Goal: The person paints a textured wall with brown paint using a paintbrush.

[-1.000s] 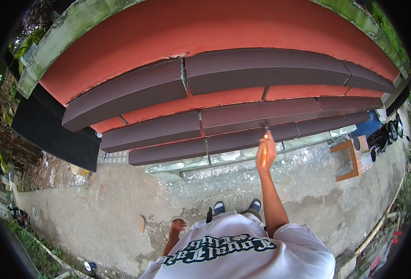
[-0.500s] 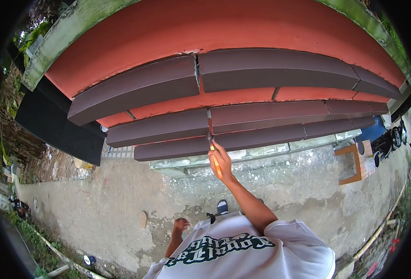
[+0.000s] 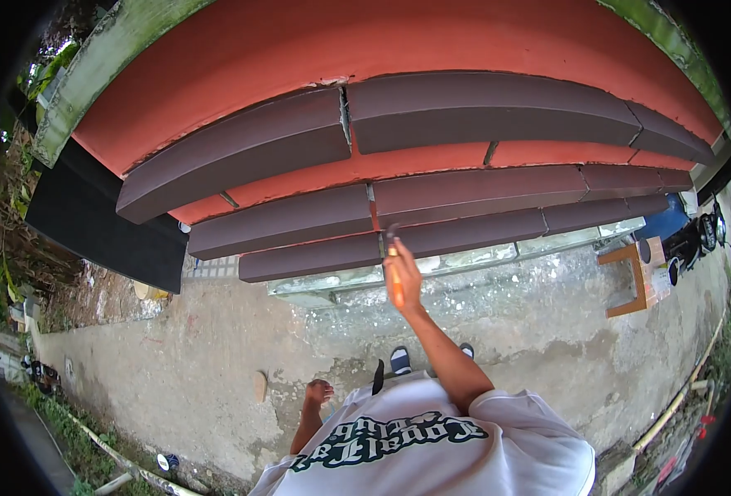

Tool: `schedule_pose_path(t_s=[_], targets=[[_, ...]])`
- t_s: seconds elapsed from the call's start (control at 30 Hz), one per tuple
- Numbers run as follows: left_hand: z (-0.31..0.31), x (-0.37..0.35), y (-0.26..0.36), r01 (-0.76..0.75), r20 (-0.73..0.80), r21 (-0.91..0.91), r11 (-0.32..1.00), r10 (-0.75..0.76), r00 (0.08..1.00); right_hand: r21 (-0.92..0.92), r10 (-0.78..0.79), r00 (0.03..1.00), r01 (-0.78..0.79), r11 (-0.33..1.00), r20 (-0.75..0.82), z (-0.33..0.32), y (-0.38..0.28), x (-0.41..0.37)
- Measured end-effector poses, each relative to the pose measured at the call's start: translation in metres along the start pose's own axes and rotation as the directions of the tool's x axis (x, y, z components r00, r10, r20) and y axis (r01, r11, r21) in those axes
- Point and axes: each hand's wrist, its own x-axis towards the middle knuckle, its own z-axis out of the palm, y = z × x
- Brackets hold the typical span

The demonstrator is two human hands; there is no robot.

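Note:
My right hand is closed around the orange handle of a paintbrush, its dark head pointing up. The brush head overlaps the lowest dark brown block row in view, just right of a vertical joint with red paint in it; whether the bristles touch cannot be told. Above rises a red-orange wall with more brown rows banded across it. My left hand hangs low beside the white shirt, fingers loosely bent, with nothing visible in it.
A pale, paint-spotted ledge runs beneath the blocks. Concrete floor lies below, with my sandalled feet on it. A brown wooden frame and a motorcycle stand right; a dark panel leans left.
My right hand with the paintbrush has shifted to the right, off the joint between the blocks. The view has moved slightly, and both feet now show. My left hand stays low.

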Motion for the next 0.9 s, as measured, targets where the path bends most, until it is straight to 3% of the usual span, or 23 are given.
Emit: schedule_pose_path(t_s=[0.1,0.23,0.33,0.43,0.53,0.63,0.7,0.77,0.83,0.9], targets=[[-0.001,-0.002,0.001,-0.020,-0.019,0.001,1.000,0.020,1.000,0.018,0.004,0.998,-0.005,1.000,0.067,0.011,-0.015,0.003],[-0.006,-0.003,0.000,0.004,-0.019,0.037,0.999,-0.004,1.000,0.034,-0.127,0.988,0.124,0.992,0.090,-0.023,0.009,0.006],[-0.011,-0.008,-0.006,0.032,-0.031,0.017,0.999,-0.032,0.999,-0.032,0.066,0.972,-0.075,0.997,-0.227,-0.047,0.032,0.016],[-0.015,-0.010,-0.011,0.038,-0.020,0.032,0.999,-0.037,0.999,-0.016,0.155,0.918,-0.173,0.985,-0.364,-0.059,0.028,0.032],[-0.015,-0.004,-0.017,0.104,-0.013,0.034,0.994,-0.103,0.995,-0.108,0.109,0.960,-0.141,0.984,-0.258,-0.029,0.024,0.027],[-0.013,-0.001,-0.017,0.099,-0.013,0.020,0.995,-0.099,0.995,0.000,0.093,0.976,-0.095,0.995,-0.197,-0.003,0.005,0.020],[-0.009,-0.001,-0.012,0.091,0.002,0.025,0.995,-0.092,0.996,0.178,0.089,0.996,-0.090,0.980,0.014,0.011,-0.011,0.008],[-0.005,-0.001,-0.007,0.091,0.018,0.030,0.995,-0.091,0.996,0.217,0.009,0.994,-0.033,0.976,0.110,0.005,-0.012,0.002],[-0.002,-0.004,0.001,0.050,0.021,0.036,0.998,-0.051,0.999,0.141,-0.131,0.986,0.116,0.983,0.103,0.007,-0.015,0.005],[-0.002,-0.004,0.010,-0.003,0.013,0.036,0.999,0.002,1.000,0.240,-0.008,1.000,0.010,0.971,-0.012,-0.001,-0.012,0.004]])
